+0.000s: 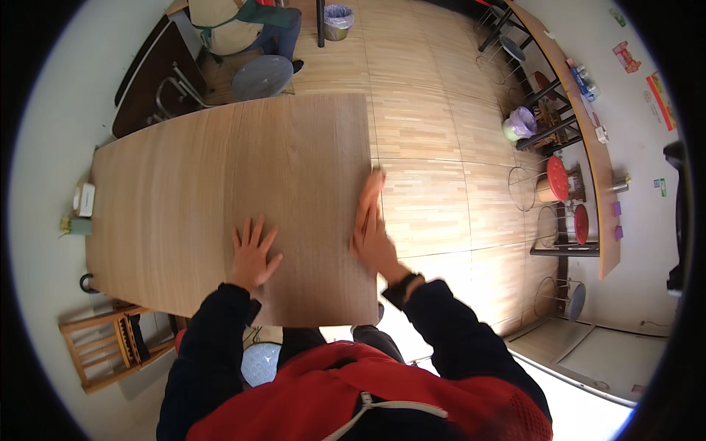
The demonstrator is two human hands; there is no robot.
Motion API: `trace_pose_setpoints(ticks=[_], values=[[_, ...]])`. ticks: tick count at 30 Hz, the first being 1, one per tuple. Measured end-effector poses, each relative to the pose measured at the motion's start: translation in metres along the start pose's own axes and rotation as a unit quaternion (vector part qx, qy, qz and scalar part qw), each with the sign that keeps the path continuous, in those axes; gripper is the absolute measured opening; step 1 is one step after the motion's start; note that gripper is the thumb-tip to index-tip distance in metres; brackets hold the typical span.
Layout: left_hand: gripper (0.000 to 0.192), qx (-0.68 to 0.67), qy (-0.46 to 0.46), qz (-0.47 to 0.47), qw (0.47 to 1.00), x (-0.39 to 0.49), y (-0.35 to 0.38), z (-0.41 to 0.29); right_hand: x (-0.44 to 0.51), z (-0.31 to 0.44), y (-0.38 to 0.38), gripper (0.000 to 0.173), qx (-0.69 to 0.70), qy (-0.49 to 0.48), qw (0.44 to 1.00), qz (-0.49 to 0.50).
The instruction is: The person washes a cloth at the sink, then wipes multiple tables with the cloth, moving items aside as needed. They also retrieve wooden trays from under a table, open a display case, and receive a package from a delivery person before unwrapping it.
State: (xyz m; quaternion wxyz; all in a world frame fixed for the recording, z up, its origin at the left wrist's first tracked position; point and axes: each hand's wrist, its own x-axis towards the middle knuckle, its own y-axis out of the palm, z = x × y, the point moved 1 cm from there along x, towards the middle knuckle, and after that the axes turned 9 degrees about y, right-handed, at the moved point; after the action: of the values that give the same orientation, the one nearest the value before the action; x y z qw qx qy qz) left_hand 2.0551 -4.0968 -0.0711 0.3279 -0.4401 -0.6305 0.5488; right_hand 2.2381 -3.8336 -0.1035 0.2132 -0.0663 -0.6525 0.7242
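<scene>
A wood-grain table (pixel 298 165) stretches out before me. My left hand (pixel 255 254) lies palm down on its top with the fingers spread and holds nothing. At the table's right edge, my right hand (pixel 376 245) presses on a folded orange-brown cloth (pixel 368 201), which runs along the edge beyond my fingers. The right hand and the cloth are slightly blurred. My palm and part of the cloth under it are hidden.
A seated person (pixel 237 27) is beyond the table at the upper left, near a grey round stool (pixel 262 77). A white box (pixel 84 200) stands by the table's far left end. Red stools (pixel 557 177) line a wall counter (pixel 606 220) on the right. A blue stool (pixel 261 364) is below the near edge.
</scene>
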Motion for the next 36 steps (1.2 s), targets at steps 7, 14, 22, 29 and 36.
trace_pose_setpoints(ticks=[7, 14, 22, 29, 36], values=[[0.062, 0.022, -0.058, 0.065, 0.996, 0.004, 0.002, -0.002, -0.226, -0.041, -0.079, 0.050, 0.222, 0.123, 0.886, 0.387], [0.062, 0.007, -0.113, 0.158, 0.981, 0.011, -0.012, -0.012, -0.322, -0.206, -0.119, 0.015, 0.198, 0.288, 0.899, 0.265], [0.064, 0.022, -0.121, 0.111, 0.986, 0.005, -0.006, -0.008, -0.183, -0.280, -0.127, 0.028, 0.336, 0.332, 0.848, 0.240], [0.076, 0.015, -0.535, 0.102, 0.838, 0.003, 0.052, -0.051, -0.051, -0.380, -0.100, 0.041, 0.273, 0.262, 0.862, 0.338], [0.085, -0.004, -0.779, 0.067, 0.623, 0.082, 0.095, -0.055, -0.055, -0.528, -0.092, 0.031, 0.544, 0.564, 0.584, 0.209]])
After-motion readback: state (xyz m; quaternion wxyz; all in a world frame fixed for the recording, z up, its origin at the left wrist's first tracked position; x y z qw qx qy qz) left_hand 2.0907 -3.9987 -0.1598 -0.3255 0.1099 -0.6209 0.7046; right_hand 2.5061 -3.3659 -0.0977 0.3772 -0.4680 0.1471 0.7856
